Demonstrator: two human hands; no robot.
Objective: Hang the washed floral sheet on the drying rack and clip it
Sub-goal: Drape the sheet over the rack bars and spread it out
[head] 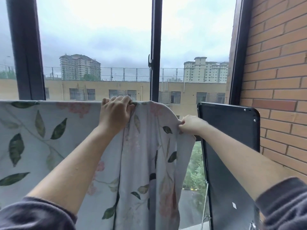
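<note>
The floral sheet (49, 130), pale with green leaves and pink blossoms, hangs over a horizontal bar that it hides, across the left and middle of the view. My left hand (115, 112) grips the sheet's top edge at the bar. My right hand (191, 124) pinches the sheet's right edge, lower and to the right, where the cloth curves down in loose folds. No clip is in view.
A dark flat panel (232, 130) with rounded corners stands upright at right, close to my right arm. A brick wall (279, 72) closes the right side. Dark window frames (155, 47) rise behind the sheet, with buildings beyond the glass.
</note>
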